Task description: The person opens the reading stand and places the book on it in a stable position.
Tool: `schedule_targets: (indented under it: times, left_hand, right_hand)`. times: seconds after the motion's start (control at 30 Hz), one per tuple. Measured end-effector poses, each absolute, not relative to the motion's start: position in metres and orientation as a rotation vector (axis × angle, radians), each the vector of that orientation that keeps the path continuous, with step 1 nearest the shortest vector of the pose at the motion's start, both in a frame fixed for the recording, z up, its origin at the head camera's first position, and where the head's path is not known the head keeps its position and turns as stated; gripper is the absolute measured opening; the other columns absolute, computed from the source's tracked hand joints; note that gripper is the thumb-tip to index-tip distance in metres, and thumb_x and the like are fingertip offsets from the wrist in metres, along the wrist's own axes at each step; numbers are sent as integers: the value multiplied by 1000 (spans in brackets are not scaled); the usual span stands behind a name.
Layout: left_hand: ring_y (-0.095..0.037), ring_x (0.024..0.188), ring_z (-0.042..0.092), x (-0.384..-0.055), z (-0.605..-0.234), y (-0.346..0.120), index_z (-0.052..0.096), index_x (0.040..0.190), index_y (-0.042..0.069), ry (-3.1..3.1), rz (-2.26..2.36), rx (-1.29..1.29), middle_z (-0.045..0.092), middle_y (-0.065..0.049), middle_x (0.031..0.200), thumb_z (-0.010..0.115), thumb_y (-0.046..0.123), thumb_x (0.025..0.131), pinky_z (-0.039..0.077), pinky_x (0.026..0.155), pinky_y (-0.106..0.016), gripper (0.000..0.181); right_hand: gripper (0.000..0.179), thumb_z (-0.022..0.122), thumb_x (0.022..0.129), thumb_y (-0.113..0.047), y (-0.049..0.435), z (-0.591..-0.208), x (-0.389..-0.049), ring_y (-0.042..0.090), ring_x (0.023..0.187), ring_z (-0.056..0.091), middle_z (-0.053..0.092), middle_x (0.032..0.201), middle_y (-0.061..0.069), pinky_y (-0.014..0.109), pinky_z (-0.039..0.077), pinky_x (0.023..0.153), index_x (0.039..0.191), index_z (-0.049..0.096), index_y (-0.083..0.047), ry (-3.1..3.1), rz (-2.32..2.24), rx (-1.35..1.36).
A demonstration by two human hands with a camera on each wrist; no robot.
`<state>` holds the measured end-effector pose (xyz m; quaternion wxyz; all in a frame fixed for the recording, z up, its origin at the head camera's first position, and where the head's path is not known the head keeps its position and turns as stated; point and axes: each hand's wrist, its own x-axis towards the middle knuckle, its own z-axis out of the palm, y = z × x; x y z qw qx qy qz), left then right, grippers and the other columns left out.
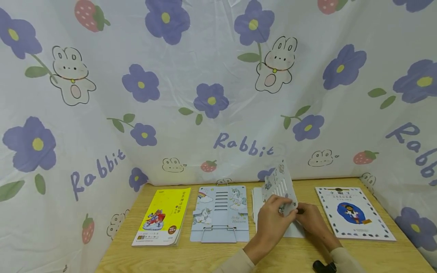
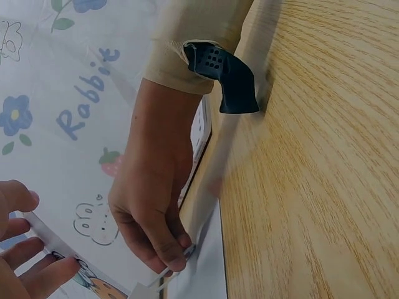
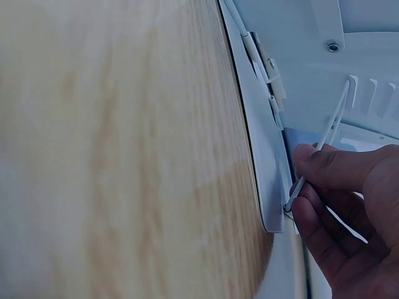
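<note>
A pale metal book stand [image 1: 280,178] with slots in its raised back panel stands right of the middle on the table. My left hand [image 1: 274,222] grips that panel by its lower right edge; in the left wrist view, fingers [image 2: 53,274] lie against the printed face. Behind the panel, my right hand [image 1: 313,220] pinches a thin white wire support [image 3: 337,109] between thumb and fingertips. The wire slants between the panel and the stand's flat base plate [image 3: 267,199]. In the head view, the panel and left hand hide most of the wire.
Another book stand [image 1: 220,212], with unicorn prints, lies left of my hands. A yellow book [image 1: 164,212] is at the table's left, and a white-covered book [image 1: 355,212] at the right. A patterned cloth [image 1: 191,129] hangs behind the wooden table [image 1: 164,261].
</note>
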<state>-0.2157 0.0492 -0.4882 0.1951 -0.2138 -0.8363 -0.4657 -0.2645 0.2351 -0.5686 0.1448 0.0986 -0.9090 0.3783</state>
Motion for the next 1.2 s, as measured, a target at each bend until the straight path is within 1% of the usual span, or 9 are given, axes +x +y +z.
schedule_targets:
  times: [0.23,0.57,0.67,0.73,0.8,0.9,0.97,1.03,1.2]
  left_hand:
    - [-1,72,63,-215,-489,49,79,113,19,-2352,-1292,-613,71,5,109,85,23,93,46,65,-3,21]
    - [0,80,65,-216,-488,49,78,116,20,-2376,-1304,-637,70,4,111,83,27,95,48,69,-4,22]
    - [-1,78,64,-216,-487,47,78,116,19,-2377,-1305,-650,70,4,111,83,27,95,47,67,-4,23]
    - [0,75,62,-217,-487,45,79,116,19,-2383,-1329,-662,70,3,111,84,26,95,47,66,-5,23]
    - [-3,73,62,-218,-485,43,80,115,19,-2382,-1373,-670,71,2,111,83,26,95,48,65,-7,22]
    - [-4,84,67,-221,-482,40,81,113,18,-2358,-1477,-655,74,2,109,80,24,96,56,71,-16,18]
    - [-5,92,70,-224,-480,38,81,111,16,-2331,-1528,-639,75,2,106,78,22,97,59,76,-22,15]
    - [-2,96,69,-228,-480,37,81,110,16,-2311,-1566,-618,76,3,103,75,20,99,60,78,-24,13]
    - [2,84,66,-244,-479,31,80,107,12,-2301,-1571,-547,78,2,96,71,13,100,56,74,-18,11]
  right_hand:
    - [12,81,86,4,235,-569,-263,6,71,65,77,79,6,23,53,63,82,77,-6,-2606,1112,287]
    - [11,81,86,4,236,-568,-262,5,70,64,77,79,6,24,53,62,82,76,-5,-2592,1109,299]
    - [11,81,86,4,236,-568,-261,6,71,65,77,80,6,25,54,63,83,76,-5,-2583,1106,309]
    - [8,81,88,2,236,-567,-259,10,74,68,78,83,7,26,56,65,86,77,-4,-2587,1108,309]
    - [5,80,90,1,237,-565,-257,14,79,71,79,87,7,27,59,69,92,78,-3,-2607,1117,297]
    - [8,78,94,-2,236,-561,-253,19,85,74,79,93,8,29,61,75,101,78,-1,-2655,1158,261]
    - [11,76,96,-3,235,-557,-250,19,88,74,79,96,8,28,62,78,106,78,-1,-2681,1202,234]
    - [10,75,97,-4,233,-552,-246,16,87,73,79,96,7,25,61,77,107,78,-2,-2691,1257,215]
    - [8,69,100,-1,225,-538,-230,11,79,72,79,94,6,24,60,71,102,76,-5,-2678,1422,174]
